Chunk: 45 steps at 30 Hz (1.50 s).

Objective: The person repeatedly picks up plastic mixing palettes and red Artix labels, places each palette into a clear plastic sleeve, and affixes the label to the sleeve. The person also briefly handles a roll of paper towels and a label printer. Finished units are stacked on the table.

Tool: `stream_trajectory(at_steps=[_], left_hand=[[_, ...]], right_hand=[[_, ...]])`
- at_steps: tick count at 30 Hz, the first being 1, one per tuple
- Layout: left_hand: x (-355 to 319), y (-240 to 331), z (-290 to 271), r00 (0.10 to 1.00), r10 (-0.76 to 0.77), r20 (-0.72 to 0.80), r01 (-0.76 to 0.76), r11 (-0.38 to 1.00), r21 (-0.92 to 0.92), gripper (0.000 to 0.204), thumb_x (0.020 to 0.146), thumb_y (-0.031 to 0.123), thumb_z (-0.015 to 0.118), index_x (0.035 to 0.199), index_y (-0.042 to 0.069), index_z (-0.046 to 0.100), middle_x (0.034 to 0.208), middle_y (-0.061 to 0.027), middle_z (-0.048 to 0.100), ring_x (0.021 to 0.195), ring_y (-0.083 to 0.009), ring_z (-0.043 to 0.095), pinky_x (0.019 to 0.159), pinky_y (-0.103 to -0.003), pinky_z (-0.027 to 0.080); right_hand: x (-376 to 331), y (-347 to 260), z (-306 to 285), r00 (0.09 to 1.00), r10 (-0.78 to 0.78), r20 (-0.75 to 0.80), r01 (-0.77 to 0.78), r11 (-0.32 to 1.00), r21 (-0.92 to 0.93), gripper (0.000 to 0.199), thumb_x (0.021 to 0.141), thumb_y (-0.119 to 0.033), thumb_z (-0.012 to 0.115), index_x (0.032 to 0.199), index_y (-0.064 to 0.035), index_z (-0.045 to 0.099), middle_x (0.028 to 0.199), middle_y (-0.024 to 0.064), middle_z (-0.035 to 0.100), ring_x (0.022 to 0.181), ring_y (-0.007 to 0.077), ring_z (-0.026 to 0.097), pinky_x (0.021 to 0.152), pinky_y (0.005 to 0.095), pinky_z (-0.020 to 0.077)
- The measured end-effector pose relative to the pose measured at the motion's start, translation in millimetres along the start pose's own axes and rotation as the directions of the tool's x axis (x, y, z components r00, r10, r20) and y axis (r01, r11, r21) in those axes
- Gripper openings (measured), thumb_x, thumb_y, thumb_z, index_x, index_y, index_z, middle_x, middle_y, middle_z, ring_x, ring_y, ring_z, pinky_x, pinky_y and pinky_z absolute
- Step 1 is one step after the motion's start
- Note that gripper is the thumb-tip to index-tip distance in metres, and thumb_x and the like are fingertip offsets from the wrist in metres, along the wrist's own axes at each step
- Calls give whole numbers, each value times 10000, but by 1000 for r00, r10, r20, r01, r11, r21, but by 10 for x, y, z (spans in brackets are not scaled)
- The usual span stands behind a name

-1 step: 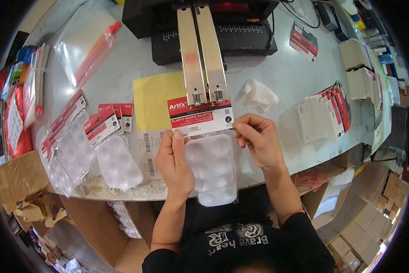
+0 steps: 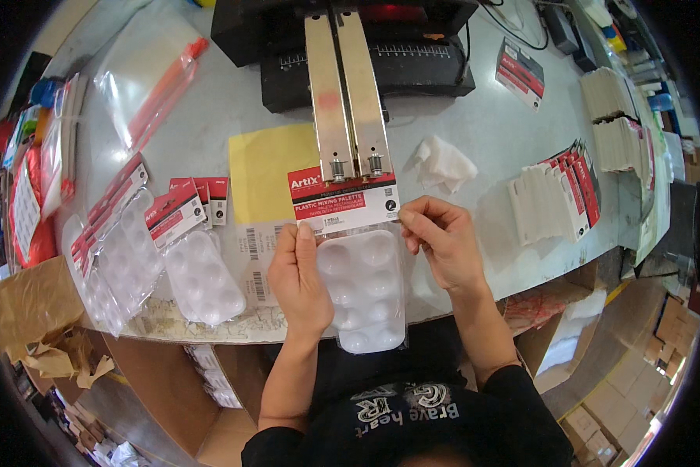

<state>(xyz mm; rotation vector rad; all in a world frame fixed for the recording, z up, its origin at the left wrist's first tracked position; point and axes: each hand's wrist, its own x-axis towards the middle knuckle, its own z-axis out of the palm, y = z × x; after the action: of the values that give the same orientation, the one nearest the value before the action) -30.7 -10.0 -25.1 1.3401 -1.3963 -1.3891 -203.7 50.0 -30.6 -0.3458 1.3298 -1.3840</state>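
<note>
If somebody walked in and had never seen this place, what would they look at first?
Probably the shiny white palette with round hollows, hanging at the middle below a red-and-white card held between the left hand and right hand. Next come the two long metal bars reaching down from the black machine at the top. The bright yellow sheet stands out too, just left of the card.

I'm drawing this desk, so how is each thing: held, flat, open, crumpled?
Card: held at both lower corners, top partly under metal arms
Palette: bagged, below the card
Left hand: closed on the card
Right hand: pinching the card
Tissue: crumpled
Yellow paper: flat, partly covered
Spare cards: fanned
Box: open
</note>
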Motion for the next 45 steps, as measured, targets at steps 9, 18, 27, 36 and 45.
stream_trajectory(at_steps=[9, 18, 27, 36, 45], left_hand=[[397, -85, 61, 1000, 20, -4, -20, 1000, -17, 299, 987, 217, 456, 784, -1, 479, 683, -15, 467, 671, -81, 382, 629, -225, 361], [320, -144, -370, 975, 127, -182, -54, 932, 359, 304, 969, 231, 475, 820, -14, 578, 737, -20, 548, 711, -96, 461, 668, -245, 404], [22, -118, -906, 972, 194, -130, -43, 698, 715, 306, 793, 204, 699, 985, 14, 554, 1008, -145, 541, 998, -330, 512, 893, -435, 377], [-368, -6, -178, 991, -21, 136, 30, 997, -67, 61, 899, 43, 560, 860, 25, 517, 955, -124, 647, 738, -168, 567, 677, -270, 450], [-468, 294, -239, 941, -80, 328, 61, 996, 68, 109, 927, 69, 557, 940, -38, 576, 834, -65, 686, 745, -57, 568, 676, -182, 437]], right_hand=[[282, -7, 139, 987, -133, -85, 127, 989, -74, 109, 856, -86, 633, 863, 21, 653, 704, 43, 602, 571, 88, 511, 531, 230, 402], [-94, -515, -123, 648, -760, 45, 479, 361, -800, 192, 835, -5, 616, 1025, 9, 638, 924, 100, 670, 794, 145, 651, 714, 249, 508], [-249, -1020, -2033, 750, -630, -202, 21, 328, -944, 654, 797, -302, 734, 1321, -5, 477, 1142, 141, 629, 985, 162, 603, 857, 294, 473], [-608, -1047, -508, 760, -630, -160, 121, 379, -917, 511, 651, -234, 832, 1085, -43, 640, 884, 81, 691, 797, 149, 642, 742, 278, 504], [-233, -709, 291, 894, -131, 429, 442, 421, -792, 324, 649, -196, 840, 817, -1, 643, 648, 86, 625, 547, 104, 527, 534, 233, 435]])
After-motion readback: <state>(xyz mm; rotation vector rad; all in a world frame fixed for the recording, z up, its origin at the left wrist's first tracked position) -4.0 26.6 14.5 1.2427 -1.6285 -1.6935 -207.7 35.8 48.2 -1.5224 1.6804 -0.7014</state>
